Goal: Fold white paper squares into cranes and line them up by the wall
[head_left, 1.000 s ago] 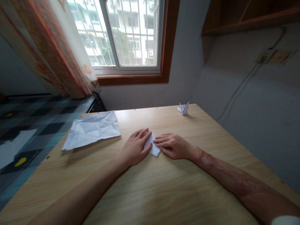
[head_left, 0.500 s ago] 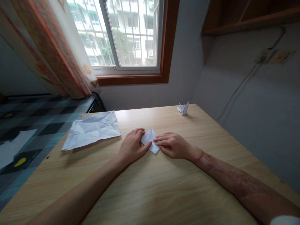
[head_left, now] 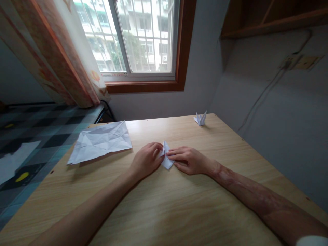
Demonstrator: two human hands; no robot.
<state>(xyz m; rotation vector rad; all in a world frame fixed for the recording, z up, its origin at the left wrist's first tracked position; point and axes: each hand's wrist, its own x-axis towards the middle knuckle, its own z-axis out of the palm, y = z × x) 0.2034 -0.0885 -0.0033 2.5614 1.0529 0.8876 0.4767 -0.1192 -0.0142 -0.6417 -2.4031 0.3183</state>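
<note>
Below the window (head_left: 146, 37), the wood-grained counter (head_left: 164, 208) is spread wide, and near its far left corner a large creased sheet (head_left: 105, 141) is laid. The left hand (head_left: 146, 159) is curled, with the left edge of the folded paper (head_left: 167, 164) apparently pinched between thumb and fingers. By the right hand (head_left: 188, 160), its fingers stretched side by side, the paper's right side is pressed down. The folded paper is placed between the hands, well in from every counter edge, its point turned toward the far edge. By the far right corner a small paper bird (head_left: 200, 119) is stood. For the fold, the right side is best pinned firmly, the left edge squared exactly to the centre line, and the crease then pressed outward from the point, so that a sharp tip is obtained.
</note>
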